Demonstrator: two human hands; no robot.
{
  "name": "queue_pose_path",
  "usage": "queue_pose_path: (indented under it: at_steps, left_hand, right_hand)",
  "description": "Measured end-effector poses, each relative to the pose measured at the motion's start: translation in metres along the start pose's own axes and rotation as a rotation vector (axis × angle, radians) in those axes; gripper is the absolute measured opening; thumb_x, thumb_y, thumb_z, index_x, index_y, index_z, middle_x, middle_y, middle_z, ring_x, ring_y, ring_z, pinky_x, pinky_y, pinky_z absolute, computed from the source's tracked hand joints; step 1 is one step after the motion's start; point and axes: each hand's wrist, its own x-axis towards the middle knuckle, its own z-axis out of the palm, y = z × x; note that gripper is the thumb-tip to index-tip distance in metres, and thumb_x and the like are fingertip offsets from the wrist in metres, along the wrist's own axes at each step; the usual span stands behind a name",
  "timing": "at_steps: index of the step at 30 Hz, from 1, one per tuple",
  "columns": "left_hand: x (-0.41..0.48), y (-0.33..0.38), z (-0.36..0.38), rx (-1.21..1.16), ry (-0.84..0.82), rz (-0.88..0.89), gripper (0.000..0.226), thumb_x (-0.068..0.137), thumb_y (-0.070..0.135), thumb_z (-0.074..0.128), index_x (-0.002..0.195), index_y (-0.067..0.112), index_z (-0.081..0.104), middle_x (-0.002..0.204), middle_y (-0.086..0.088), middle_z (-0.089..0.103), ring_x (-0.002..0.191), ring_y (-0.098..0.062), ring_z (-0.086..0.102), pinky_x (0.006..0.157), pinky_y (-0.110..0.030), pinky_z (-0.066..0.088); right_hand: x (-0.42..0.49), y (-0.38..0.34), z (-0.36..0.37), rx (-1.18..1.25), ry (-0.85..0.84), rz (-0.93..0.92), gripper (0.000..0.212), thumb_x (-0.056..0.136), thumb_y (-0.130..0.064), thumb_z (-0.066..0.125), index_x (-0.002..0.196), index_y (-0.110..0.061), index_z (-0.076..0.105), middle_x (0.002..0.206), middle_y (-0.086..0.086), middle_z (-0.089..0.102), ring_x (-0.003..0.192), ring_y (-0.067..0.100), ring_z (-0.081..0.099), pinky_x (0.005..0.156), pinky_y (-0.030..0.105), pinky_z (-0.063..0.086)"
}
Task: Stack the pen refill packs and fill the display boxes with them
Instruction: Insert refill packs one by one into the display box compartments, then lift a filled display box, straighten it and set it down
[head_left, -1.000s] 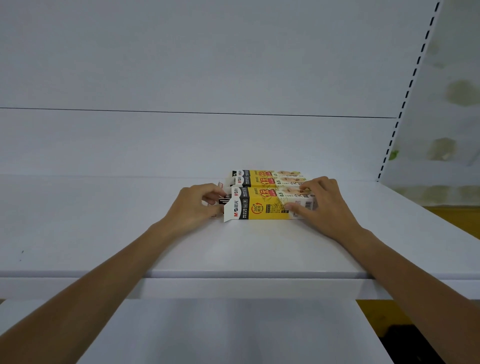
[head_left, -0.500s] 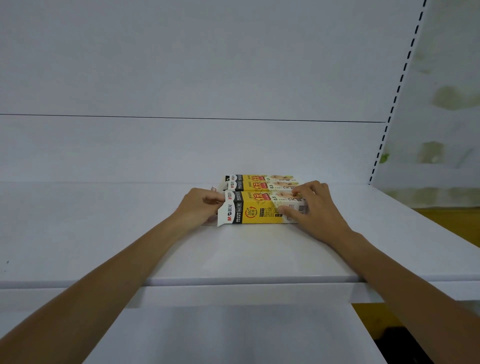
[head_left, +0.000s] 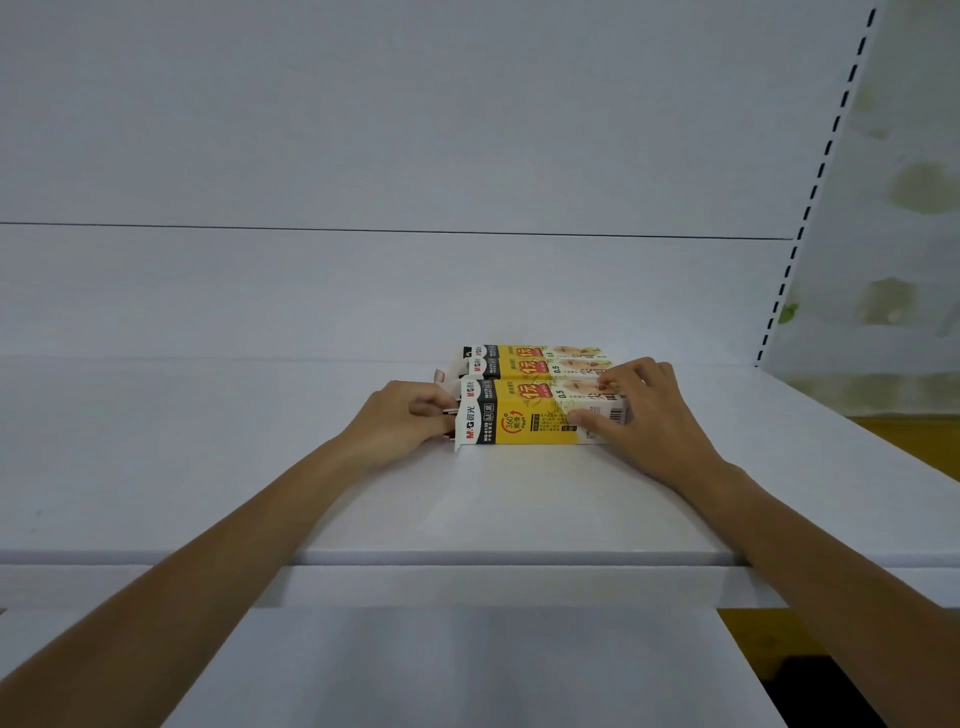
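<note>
Three yellow, white and black display boxes lie side by side on the white shelf (head_left: 208, 467). The nearest box (head_left: 524, 418) has its left end open, with a white flap hanging. My left hand (head_left: 400, 418) is at that open end, fingers curled round dark refill packs (head_left: 451, 413) that are mostly hidden inside the box. My right hand (head_left: 644, 410) grips the right end of the nearest box, thumb on its front face and fingers over the top. The middle box (head_left: 530, 368) and the far box (head_left: 524, 351) lie behind it.
The shelf's back panel rises behind the boxes. A slotted upright (head_left: 815, 192) stands at the right. A lower white shelf (head_left: 467, 670) juts out below the front edge. Yellow flooring (head_left: 914, 431) shows at the right.
My left hand has stayed at the open end of the nearest box, pushing slightly inward. My right hand keeps its grip. The view has shifted a little.
</note>
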Motion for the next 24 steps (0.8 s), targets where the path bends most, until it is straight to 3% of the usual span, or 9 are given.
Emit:
queue_pose_path:
  at_steps: [5,10,13,17,19,22,24]
  left_hand:
    - [0.002,-0.003,0.004,-0.068,0.014,-0.013,0.025,0.081,0.005,0.065,0.096,0.024,0.072,0.094,-0.003,0.073,0.086,-0.01,0.065,0.092,-0.026,0.046]
    - [0.01,-0.004,0.003,-0.2,-0.046,-0.063,0.027,0.084,-0.005,0.059,0.099,0.013,0.072,0.08,0.014,0.072,0.067,0.003,0.065,0.069,-0.01,0.051]
    - [0.017,0.001,0.002,-0.178,-0.154,-0.045,0.029,0.088,-0.006,0.052,0.103,0.01,0.071,0.081,0.011,0.072,0.071,0.001,0.064,0.069,-0.013,0.051]
    - [0.024,0.007,0.004,-0.04,-0.327,-0.113,0.047,0.09,-0.007,0.04,0.088,0.027,0.072,0.108,-0.003,0.062,0.095,0.002,0.046,0.064,-0.02,0.034]
    - [0.022,0.011,0.0,-0.093,-0.387,-0.13,0.051,0.085,-0.014,0.035,0.088,0.02,0.073,0.103,0.004,0.062,0.09,0.0,0.045,0.065,-0.017,0.034]
    - [0.009,0.014,-0.01,-0.187,-0.212,-0.115,0.046,0.083,-0.013,0.04,0.086,0.019,0.073,0.084,0.009,0.07,0.08,-0.008,0.056,0.063,-0.012,0.043]
    - [-0.002,0.007,-0.016,-0.073,0.032,-0.094,0.039,0.084,-0.006,0.047,0.095,0.024,0.071,0.1,0.007,0.07,0.097,-0.013,0.062,0.078,-0.019,0.045]
  right_hand:
    - [-0.001,-0.001,0.0,-0.01,0.006,-0.005,0.055,0.077,-0.05,0.065,0.115,-0.011,0.055,0.117,0.003,0.044,0.114,0.016,0.033,0.089,0.025,0.038]
    - [0.0,0.0,0.001,-0.013,-0.002,-0.008,0.055,0.077,-0.048,0.066,0.116,-0.01,0.055,0.117,0.005,0.044,0.113,0.018,0.033,0.09,0.022,0.033]
    - [0.0,0.001,0.001,0.019,-0.005,-0.003,0.054,0.077,-0.047,0.066,0.115,-0.01,0.055,0.116,0.005,0.043,0.114,0.018,0.033,0.09,0.021,0.032]
    - [0.0,0.002,0.0,0.026,-0.007,0.011,0.054,0.076,-0.047,0.068,0.114,-0.011,0.056,0.115,0.004,0.043,0.113,0.018,0.033,0.087,0.021,0.031]
    - [-0.001,0.002,0.0,0.037,0.011,0.01,0.054,0.074,-0.047,0.07,0.113,-0.011,0.057,0.113,0.003,0.045,0.112,0.018,0.034,0.088,0.02,0.029]
    - [-0.003,-0.001,-0.002,-0.008,-0.016,-0.044,0.058,0.076,-0.049,0.068,0.119,-0.012,0.056,0.115,0.0,0.05,0.111,0.015,0.034,0.089,0.018,0.029]
    - [-0.003,-0.004,-0.004,-0.124,-0.082,-0.104,0.066,0.075,-0.061,0.056,0.122,-0.015,0.055,0.117,-0.004,0.053,0.112,0.015,0.034,0.087,0.021,0.033]
